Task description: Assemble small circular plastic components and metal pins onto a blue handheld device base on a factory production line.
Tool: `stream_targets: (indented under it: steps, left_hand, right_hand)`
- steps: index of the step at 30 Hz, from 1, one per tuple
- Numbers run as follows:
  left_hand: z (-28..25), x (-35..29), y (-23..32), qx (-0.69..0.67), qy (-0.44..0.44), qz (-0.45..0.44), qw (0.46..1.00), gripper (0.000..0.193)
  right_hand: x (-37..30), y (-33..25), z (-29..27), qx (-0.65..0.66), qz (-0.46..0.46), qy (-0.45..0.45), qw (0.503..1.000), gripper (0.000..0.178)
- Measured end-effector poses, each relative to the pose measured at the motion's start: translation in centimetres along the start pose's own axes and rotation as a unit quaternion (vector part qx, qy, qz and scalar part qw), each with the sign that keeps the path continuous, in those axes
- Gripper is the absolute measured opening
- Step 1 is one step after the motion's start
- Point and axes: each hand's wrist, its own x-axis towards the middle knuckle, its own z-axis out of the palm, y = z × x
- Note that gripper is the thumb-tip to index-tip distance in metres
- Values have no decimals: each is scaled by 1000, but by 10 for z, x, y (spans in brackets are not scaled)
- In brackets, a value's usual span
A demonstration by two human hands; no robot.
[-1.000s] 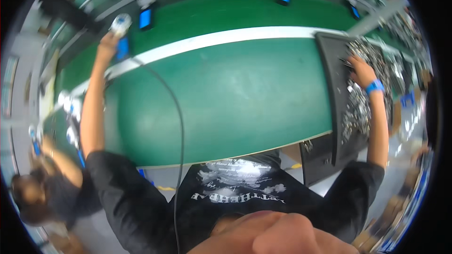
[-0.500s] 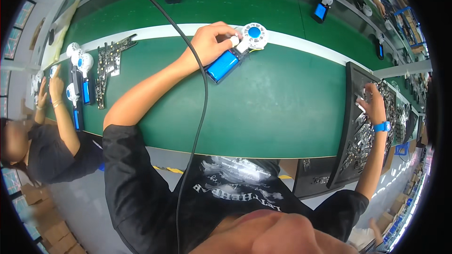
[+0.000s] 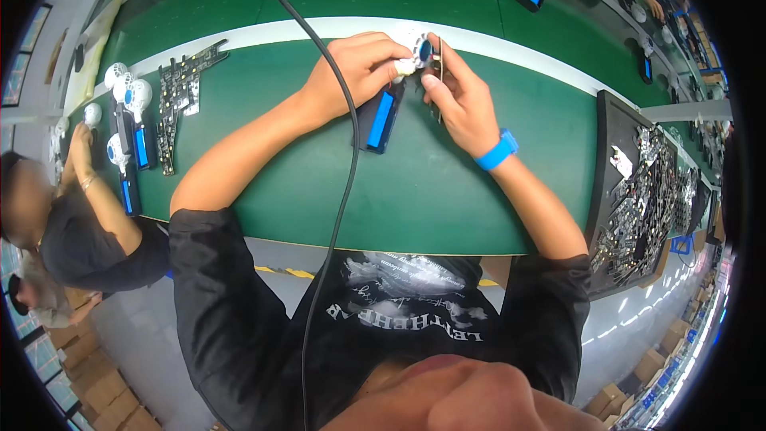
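Observation:
Near the white strip at the bench's far side, a small fan unit (image 3: 381,121) has a white round head with a blue centre and a dark body bearing a blue block. My left hand (image 3: 359,72) is closed around a white part at the neck of the unit. Beside the fan head, my right hand (image 3: 467,104), with a blue watch on its wrist, pinches a thin circuit board (image 3: 440,64) seen nearly edge-on. The fingers partly hide the head. Whether the board touches the unit I cannot tell.
On the right, a black tray (image 3: 600,175) holds a heap of circuit boards (image 3: 646,199). More boards (image 3: 179,92) and several fan units (image 3: 137,97) lie at the left, near a co-worker (image 3: 100,231). A black cable (image 3: 349,183) hangs across the view. Other units stand beyond the strip.
My right hand has come from the tray to the fan unit, bringing a circuit board. My left hand still holds the unit, which has turned more upright.

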Motion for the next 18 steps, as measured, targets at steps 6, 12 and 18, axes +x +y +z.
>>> stream_targets:
  steps: [6,12,18]
  left_hand:
    - [-2,-1,15,228,31,194,954,21]
    - [-5,1,16,279,24,218,935,20]
    - [-15,-3,18,378,18,295,877,16]
  right_hand:
    - [-8,-5,9,-99,-75,-17,992,62]
    - [-6,-7,10,-171,-75,-12,982,62]
    - [-4,-19,17,-230,-64,-45,970,60]
